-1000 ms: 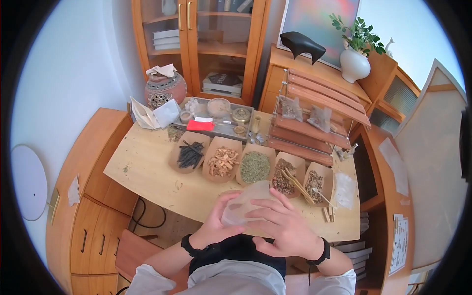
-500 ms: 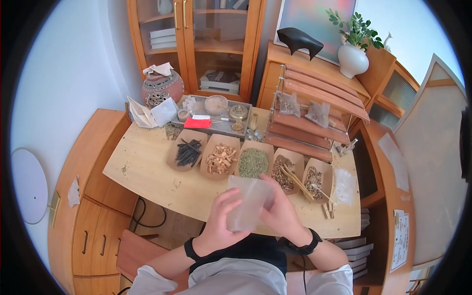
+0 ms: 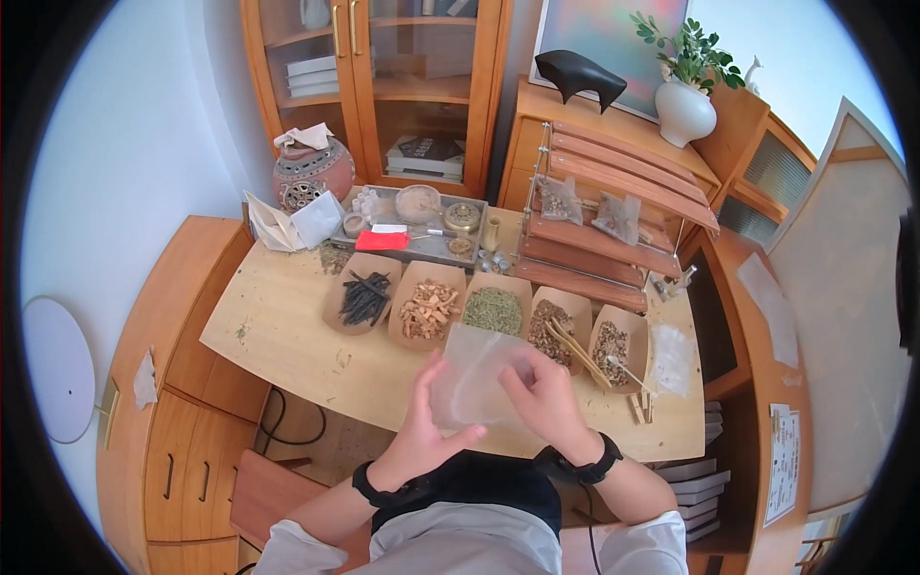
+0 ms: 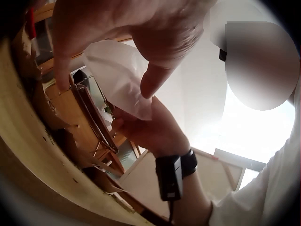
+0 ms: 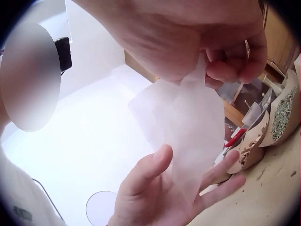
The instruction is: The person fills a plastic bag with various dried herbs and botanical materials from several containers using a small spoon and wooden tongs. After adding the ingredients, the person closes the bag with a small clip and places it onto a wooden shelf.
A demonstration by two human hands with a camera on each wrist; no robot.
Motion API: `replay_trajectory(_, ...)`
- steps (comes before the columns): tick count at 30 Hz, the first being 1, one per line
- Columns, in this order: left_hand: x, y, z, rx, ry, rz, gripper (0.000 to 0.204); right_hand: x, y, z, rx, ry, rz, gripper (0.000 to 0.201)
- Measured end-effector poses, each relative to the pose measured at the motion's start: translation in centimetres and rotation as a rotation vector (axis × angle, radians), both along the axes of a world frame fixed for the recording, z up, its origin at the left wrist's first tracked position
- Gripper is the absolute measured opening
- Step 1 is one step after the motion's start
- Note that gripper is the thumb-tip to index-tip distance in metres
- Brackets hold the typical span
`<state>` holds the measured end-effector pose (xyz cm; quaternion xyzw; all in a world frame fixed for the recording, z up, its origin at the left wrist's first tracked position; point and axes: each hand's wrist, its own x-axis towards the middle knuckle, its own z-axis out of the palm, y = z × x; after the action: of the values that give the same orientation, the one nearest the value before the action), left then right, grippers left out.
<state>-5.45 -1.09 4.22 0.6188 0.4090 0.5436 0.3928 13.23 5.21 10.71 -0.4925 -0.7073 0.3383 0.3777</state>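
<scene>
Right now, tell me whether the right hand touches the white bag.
Touching: the right wrist view shows the white bag gathered at its top, pinched by the fingers of the right hand.

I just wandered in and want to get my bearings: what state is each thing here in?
Bag: held up, looks empty; can't tell if its mouth is open.
Left hand: thumb spread away, supporting the bag.
Right hand: pinching the bag's edge.
Trays: all five holding loose bits.
Cabinet doors: shut.
Vase: upright, leafy plant in it.
Jar: cloth on top.
</scene>
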Motion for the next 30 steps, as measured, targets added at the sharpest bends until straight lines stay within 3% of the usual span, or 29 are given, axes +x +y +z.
replay_trajectory(2,-0.2,0.3,0.1,-0.175,-0.222,-0.157,0.104,-0.1,0.1,0.0,0.04,-0.055,-0.01,0.029)
replay_trajectory(5,-0.4,-0.4,1.7,-0.377,-0.462,-0.337,0.097,-0.2,0.1,0.4,0.07,-0.131,-0.015,0.03)
replay_trajectory(10,-0.2,0.3,1.9,-0.604,-0.734,-0.293,0.067,-0.5,-0.2,0.9,0.154,-0.197,-0.014,0.037)
replay_trajectory(13,-0.3,0.7,1.9,-0.699,-0.818,-0.293,0.06,-0.6,-0.5,1.3,0.156,-0.304,0.047,0.045)
replay_trajectory(16,-0.1,0.8,1.4,-0.725,-0.821,-0.265,0.057,-0.7,-1.1,2.0,0.182,-0.236,0.052,0.052)
replay_trajectory(22,0.0,1.0,0.8,-0.721,-0.926,-0.211,0.053,0.6,-2.2,3.9,0.113,-0.087,0.075,0.045)
replay_trajectory(25,-0.5,1.2,-0.6,-0.709,-1.012,-0.125,0.048,3.2,-0.3,3.0,0.258,-0.087,-0.048,0.04)
replay_trajectory(26,-0.6,1.2,-0.8,-0.707,-1.045,-0.082,0.046,4.4,0.5,2.9,0.219,-0.203,-0.111,0.036)
replay_trajectory(29,-0.8,1.3,-0.9,-0.66,-1.107,-0.069,0.042,9.0,3.5,-0.8,0.48,-0.637,-0.174,0.031)
replay_trajectory(30,-0.7,1.4,-0.5,-0.66,-1.112,-0.053,0.041,9.8,3.8,-1.7,0.454,-0.682,-0.184,0.03)
